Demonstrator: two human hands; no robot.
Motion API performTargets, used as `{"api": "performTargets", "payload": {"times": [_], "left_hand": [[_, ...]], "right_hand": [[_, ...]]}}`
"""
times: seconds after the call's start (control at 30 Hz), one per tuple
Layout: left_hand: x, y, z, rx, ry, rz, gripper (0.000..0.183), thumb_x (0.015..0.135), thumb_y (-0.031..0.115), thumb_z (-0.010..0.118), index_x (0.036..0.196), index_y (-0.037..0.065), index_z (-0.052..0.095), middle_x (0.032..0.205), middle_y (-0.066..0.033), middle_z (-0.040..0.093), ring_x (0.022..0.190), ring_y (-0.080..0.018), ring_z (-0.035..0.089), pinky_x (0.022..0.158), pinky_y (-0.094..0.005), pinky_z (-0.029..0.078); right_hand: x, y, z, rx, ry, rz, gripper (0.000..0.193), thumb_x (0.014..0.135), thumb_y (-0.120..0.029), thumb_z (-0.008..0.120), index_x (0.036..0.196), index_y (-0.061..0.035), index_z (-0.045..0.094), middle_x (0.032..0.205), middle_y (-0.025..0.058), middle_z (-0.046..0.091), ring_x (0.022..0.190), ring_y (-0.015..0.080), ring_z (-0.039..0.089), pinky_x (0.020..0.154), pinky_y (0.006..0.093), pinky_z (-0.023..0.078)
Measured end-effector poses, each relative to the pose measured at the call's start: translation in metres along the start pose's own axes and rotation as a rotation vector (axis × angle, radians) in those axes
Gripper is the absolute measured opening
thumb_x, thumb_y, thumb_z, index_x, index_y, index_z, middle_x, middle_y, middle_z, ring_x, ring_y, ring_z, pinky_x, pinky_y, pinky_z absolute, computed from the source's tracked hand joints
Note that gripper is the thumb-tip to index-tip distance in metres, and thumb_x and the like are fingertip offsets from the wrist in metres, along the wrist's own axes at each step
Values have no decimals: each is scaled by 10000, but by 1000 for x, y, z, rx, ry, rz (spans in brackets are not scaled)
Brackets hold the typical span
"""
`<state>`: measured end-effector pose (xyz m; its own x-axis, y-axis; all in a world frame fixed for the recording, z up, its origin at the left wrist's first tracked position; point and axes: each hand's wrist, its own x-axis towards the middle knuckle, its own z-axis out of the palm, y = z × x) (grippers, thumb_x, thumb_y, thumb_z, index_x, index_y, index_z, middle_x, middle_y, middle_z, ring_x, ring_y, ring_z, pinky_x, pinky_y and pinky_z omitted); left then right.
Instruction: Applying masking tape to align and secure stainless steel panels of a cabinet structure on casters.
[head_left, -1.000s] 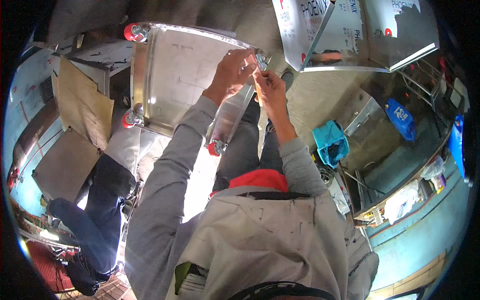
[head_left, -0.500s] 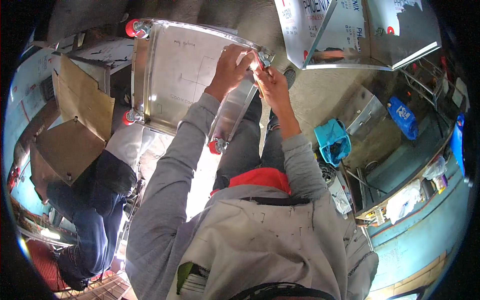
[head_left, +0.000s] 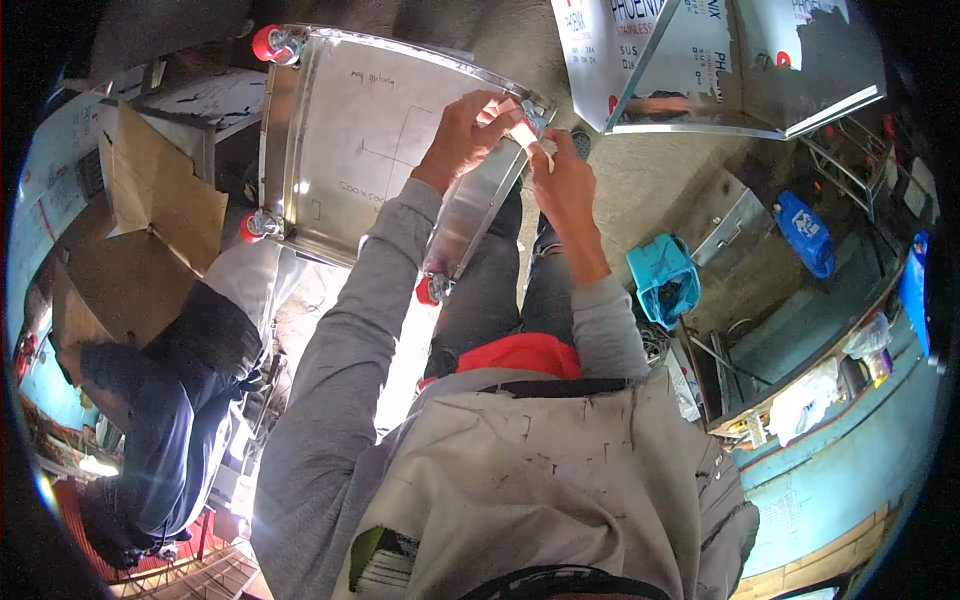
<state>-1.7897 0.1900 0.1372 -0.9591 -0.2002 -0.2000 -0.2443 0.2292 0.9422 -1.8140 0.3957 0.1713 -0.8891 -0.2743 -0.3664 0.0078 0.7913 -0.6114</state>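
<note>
An upturned stainless steel cart base with pen lines on its underside lies in front of me. Three red-wheeled casters show at its corners: far left, near left and near right. A fourth metal caster mount sits at the far right corner, mostly covered by my fingers. My left hand is closed at that corner, with its thumb pressing on something pale and pinkish. Closed just to the right, my right hand grips a pale, slim, stick-like thing whose kind I cannot make out.
At the left another person in dark clothes works by bent brown sheet panels. A film-covered metal box stands far right. Right of my legs are a turquoise bin, a blue container and a cluttered bench.
My right hand has shifted slightly right and down, and the pale thing shows more between my hands. My left hand stays at the corner. The other person and the brown panels have shifted.
</note>
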Motion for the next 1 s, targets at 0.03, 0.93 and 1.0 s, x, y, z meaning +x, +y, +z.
{"api": "performTargets", "payload": {"times": [0.03, 0.93, 1.0], "left_hand": [[-2, 1, 1, -76, -18, -114, 421, 992, 328, 811, 1229, -16, 761, 1129, -180, 755, 989, -308, 762, 820, -413, 638], [3, -2, 8, 7, 103, -168, 325, 1025, 328, 754, 1076, 7, 760, 1066, -155, 796, 946, -275, 778, 827, -409, 620], [0, -8, 5, 132, 92, -61, 345, 1029, 338, 742, 1102, 1, 758, 1056, -163, 802, 928, -288, 782, 836, -416, 616]], "right_hand": [[6, -2, 5, 34, -24, 25, 413, 1050, -403, 671, 1314, -85, 672, 948, 252, 763, 904, 499, 745, 787, 589, 570], [8, 18, 0, 225, -114, -125, 389, 1034, -342, 721, 1324, -98, 632, 741, 163, 724, 697, 388, 738, 638, 504, 529], [15, 12, 2, 219, -100, -103, 387, 1005, -355, 747, 1254, -86, 624, 755, 193, 721, 725, 448, 727, 655, 534, 526]]}}
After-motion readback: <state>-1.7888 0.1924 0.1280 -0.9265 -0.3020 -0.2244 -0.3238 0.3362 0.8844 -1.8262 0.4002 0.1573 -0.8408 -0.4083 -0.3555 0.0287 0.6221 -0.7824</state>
